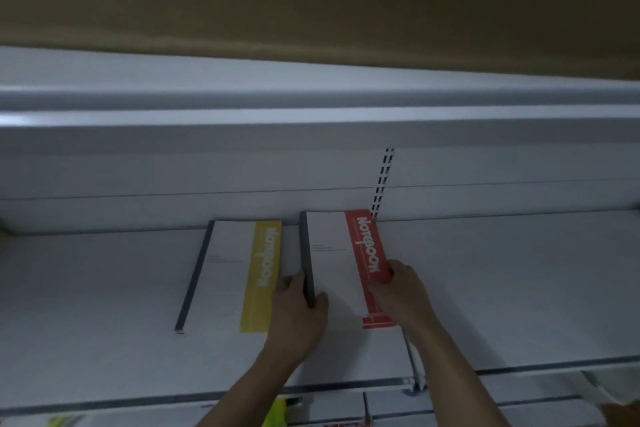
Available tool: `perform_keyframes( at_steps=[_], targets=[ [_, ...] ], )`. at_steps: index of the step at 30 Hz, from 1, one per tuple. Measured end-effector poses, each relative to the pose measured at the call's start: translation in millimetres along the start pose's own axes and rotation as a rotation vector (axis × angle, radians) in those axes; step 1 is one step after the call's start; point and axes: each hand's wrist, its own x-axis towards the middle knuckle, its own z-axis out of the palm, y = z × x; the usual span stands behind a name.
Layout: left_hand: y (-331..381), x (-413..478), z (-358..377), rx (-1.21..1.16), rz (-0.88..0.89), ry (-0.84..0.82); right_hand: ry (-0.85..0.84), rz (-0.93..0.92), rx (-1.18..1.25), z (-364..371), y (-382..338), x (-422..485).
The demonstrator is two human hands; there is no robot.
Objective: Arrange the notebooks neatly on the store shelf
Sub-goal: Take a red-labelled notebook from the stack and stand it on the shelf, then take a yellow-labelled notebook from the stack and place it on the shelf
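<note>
Head view | left hand (298, 308) curls round the dark spine of the red notebook (332, 253) | right hand (401, 291) pinches its red edge | this notebook sits on the white shelf (502, 288), just beside the yellow notebook (235, 270), not touching it.

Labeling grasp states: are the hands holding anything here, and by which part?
Both hold the red-banded notebook: the left hand grips its dark spine edge near the front end, and the right hand grips the opposite, red-banded edge.
</note>
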Motion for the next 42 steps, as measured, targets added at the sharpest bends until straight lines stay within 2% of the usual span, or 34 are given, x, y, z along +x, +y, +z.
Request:
perform_keyframes(
  at_steps=[7,9,11,14,16,21,33,42],
  targets=[
    [4.4,5.3,-5.4,-0.014,-0.043,-0.065,-0.014,0.031,0.036,-1.1,-5.5,-2.5],
    [7.2,2.8,-12.8,-0.014,-0.016,-0.115,0.015,0.018,-0.086,1.8,-11.3,-5.8],
    [8.9,1.6,-24.8,0.049,0.062,-0.101,0.103,-0.049,-0.293,5.6,-23.6,-13.3],
    [1.6,3.3,-55.0,0.312,0.185,0.033,0.220,-0.247,-0.345,13.3,-51.6,-27.9],
    [-13.3,6.7,-81.2,0.450,0.229,0.105,0.181,-0.327,-0.331,24.4,-67.0,-33.0],
    [-57.0,0.5,-165.7,0.607,0.239,0.223,0.075,-0.451,-0.293,69.3,-117.4,-60.8],
    [-167.4,-79.5,-417.6,0.690,0.084,0.492,-0.130,-0.690,-0.198,248.4,-276.7,-174.6],
    [-219.5,-115.7,-521.7,0.757,0.022,0.599,-0.274,-0.740,-0.071,352.7,-366.4,-232.5]
  ],
)
